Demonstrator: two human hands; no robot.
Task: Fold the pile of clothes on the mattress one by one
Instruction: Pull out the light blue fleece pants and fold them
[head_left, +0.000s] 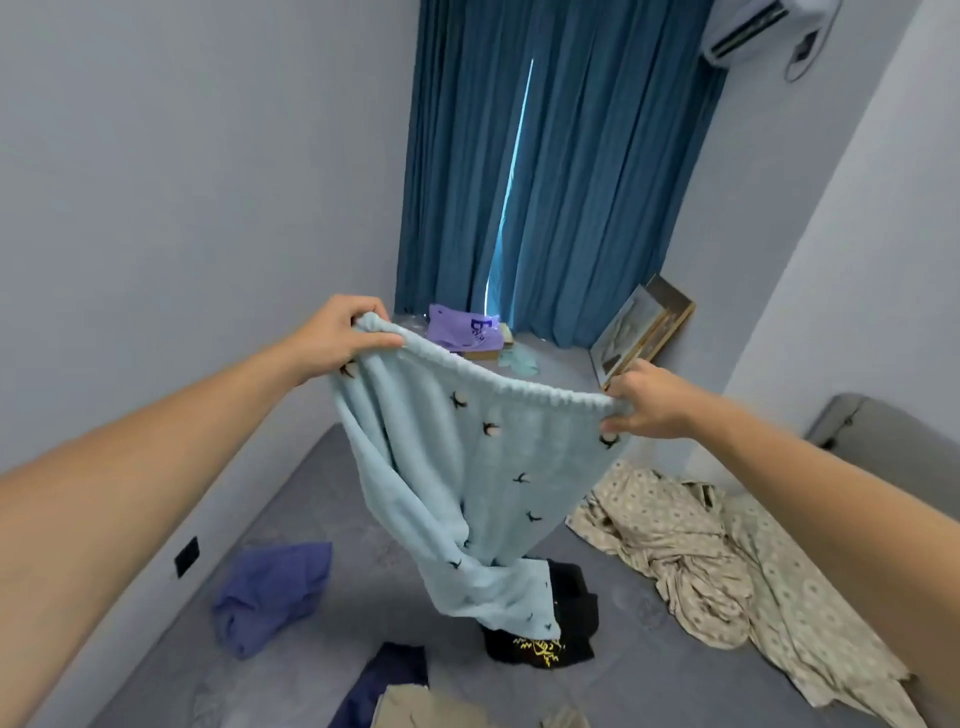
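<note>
Both hands, left hand (345, 332) and right hand (647, 402), pinch the waistband ends of light-blue pants (467, 483) held up above the mattress (332, 499) (legs twisted). Likely next: untwist them and lay them flat.

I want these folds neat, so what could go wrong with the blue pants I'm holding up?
The light blue pants hang twisted from both hands, left hand and right hand, so a fold may set crooked. Their legs dangle over the black garment and could drag it. The beige sheet crowds the mattress.
</note>
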